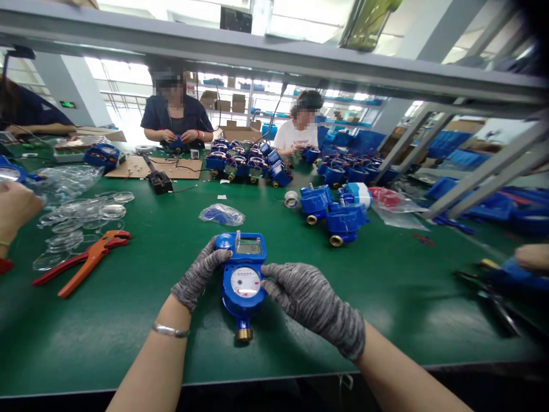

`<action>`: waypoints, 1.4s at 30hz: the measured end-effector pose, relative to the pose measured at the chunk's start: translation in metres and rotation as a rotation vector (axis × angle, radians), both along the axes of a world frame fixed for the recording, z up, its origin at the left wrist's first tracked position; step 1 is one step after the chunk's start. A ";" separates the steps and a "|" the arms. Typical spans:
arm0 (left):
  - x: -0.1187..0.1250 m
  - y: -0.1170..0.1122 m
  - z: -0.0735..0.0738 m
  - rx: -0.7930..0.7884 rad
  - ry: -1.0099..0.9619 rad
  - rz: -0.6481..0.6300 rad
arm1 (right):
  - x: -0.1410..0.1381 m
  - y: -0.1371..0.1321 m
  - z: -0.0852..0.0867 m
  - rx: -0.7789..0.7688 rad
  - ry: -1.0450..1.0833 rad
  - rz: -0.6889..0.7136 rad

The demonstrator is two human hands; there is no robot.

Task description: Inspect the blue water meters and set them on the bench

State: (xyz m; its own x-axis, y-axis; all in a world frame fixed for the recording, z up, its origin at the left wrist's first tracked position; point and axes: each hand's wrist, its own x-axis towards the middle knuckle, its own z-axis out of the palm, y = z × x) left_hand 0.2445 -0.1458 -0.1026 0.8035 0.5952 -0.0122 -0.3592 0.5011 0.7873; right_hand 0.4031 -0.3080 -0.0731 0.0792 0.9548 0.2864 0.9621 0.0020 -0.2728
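Note:
A blue water meter (pixel 243 306) with a round white dial, a small display and a brass threaded end lies face up on the green table in front of me. My left hand (pixel 201 274), in a grey knit glove with bare fingertips, is closed on the meter's upper left side, thumb by the display. From the right, my gloved right hand (pixel 306 297) has thumb and forefinger pinched at the meter's edge beside the dial. Whether a tiny part is between those fingertips I cannot tell. Beyond the meter lies a small plastic bag (pixel 222 214) with blue parts.
Orange-handled pipe cutters (pixel 96 254) and a pile of clear discs (pixel 81 220) lie at left. Several blue meter bodies (pixel 345 223) stand right of centre. Co-workers sit across the table; other people's hands (pixel 17 209) show at both sides. A metal shelf beam (pixel 274 54) crosses above.

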 end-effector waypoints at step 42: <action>-0.001 0.004 -0.002 -0.010 0.046 -0.020 | 0.050 0.067 -0.073 -0.248 0.047 -0.400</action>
